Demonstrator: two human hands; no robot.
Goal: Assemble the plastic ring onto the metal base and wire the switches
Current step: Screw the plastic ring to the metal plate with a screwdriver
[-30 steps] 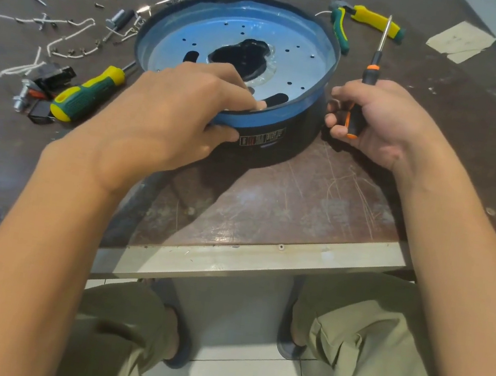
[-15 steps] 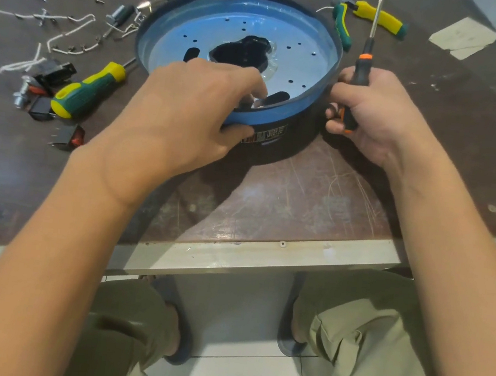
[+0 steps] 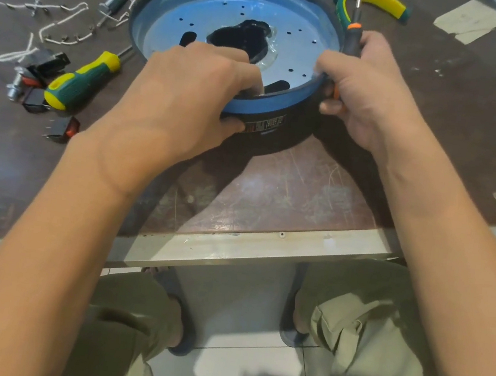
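Metal base rim grasped by left hand; right hand, clenching screwdriver, pinches its right edge.

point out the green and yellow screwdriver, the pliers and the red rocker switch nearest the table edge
green and yellow screwdriver (image 3: pixel 81 81): head view, on the middle of its handle.
pliers (image 3: pixel 383 2): head view, on the yellow grip of one handle.
red rocker switch (image 3: pixel 64 129): head view, on its black body beside the red rocker.

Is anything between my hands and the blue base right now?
Nothing visible. The left hand grips the base at its near rim; the right hand touches the right rim while holding a screwdriver.
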